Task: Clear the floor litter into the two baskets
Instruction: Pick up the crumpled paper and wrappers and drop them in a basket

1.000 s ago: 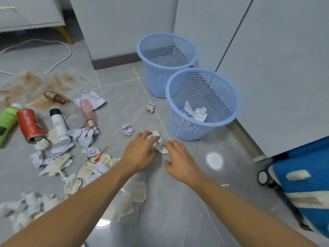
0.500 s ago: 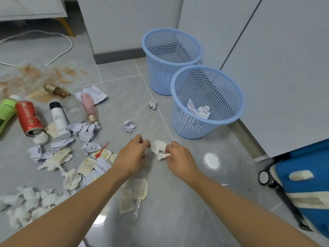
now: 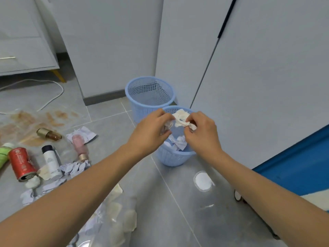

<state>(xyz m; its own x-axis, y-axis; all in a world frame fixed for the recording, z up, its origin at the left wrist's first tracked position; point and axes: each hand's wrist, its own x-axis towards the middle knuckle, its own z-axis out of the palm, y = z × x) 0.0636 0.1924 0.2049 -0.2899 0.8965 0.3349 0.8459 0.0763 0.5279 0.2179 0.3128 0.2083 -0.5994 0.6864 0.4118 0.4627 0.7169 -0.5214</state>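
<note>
Two hands meet above the near basket (image 3: pixel 175 158), both pinching one crumpled, stained tissue (image 3: pixel 181 118) between them. The left hand (image 3: pixel 151 130) has its fingers curled round the tissue's left end, and what looks like a bit of clear wrapping hangs under that grip; the right hand (image 3: pixel 202 134) pinches the right end with thumb and fingertips. The tissue hangs over the basket's open mouth, not yet inside it. Down in that basket lie crumpled white papers (image 3: pixel 177 142).

Just behind it and touching its rim stands the far basket (image 3: pixel 149 97), the same pale blue mesh — its contents cannot be made out from here.

Left of the arms, the grey tile floor (image 3: pixel 160 211) carries the rest of the litter: a red can (image 3: pixel 22 164) on its side, a green bottle (image 3: pixel 3 155) at the frame's left edge, a white bottle with a dark cap (image 3: pixel 51 161), a pink bottle (image 3: pixel 80 147) and a small brown-and-gold bottle (image 3: pixel 49 133) farther off. Crumpled paper scraps (image 3: pixel 74 168) lie among and near the bottles, and stained tissue squares (image 3: pixel 122 220) lie near, between the forearms. Brownish smears (image 3: pixel 35 120) mark the tiles at far left, with a white cable (image 3: pixel 53 97) curving past them.

A white disc (image 3: pixel 203 180) lies on the floor right of the near basket — beyond it, a blue object (image 3: pixel 299 168) fills the right edge.
</note>
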